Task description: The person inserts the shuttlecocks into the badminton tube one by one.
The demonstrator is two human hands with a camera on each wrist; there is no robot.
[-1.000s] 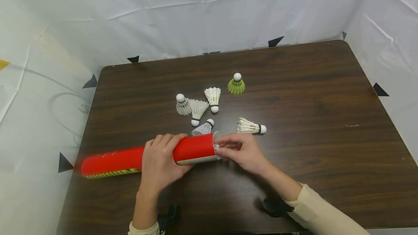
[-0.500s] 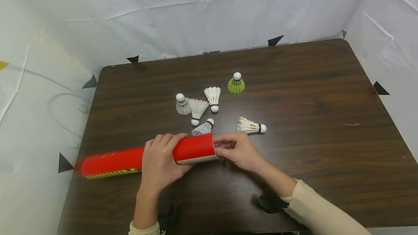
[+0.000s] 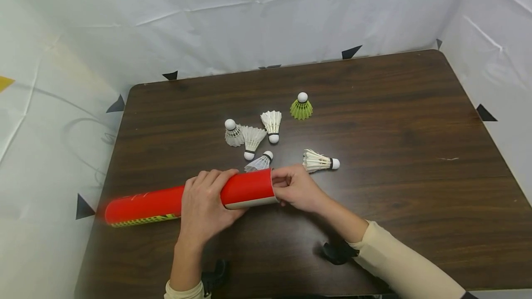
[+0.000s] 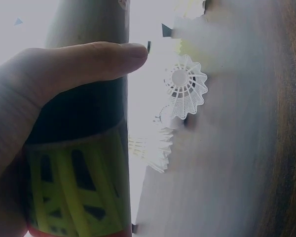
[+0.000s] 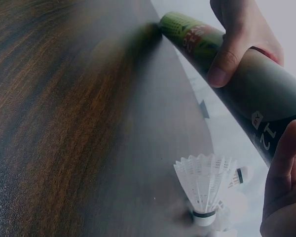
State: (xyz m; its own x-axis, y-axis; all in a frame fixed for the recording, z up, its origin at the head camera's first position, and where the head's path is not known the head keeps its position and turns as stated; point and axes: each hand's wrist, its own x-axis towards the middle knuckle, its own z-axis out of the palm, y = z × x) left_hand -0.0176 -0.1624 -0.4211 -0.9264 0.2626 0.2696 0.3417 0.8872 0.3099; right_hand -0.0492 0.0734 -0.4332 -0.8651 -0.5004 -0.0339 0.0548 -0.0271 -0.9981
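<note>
The left hand curls round the red shuttlecock tube, its mouth facing three o'clock over the counter. White feathers lately showing there have vanished inside, apparently seated deeper; the right hand's bent fingers enter, their hold hidden.

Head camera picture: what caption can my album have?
The left hand grips a red tube, the right hand at its open end, with six shuttlecocks on a dark table.
</note>
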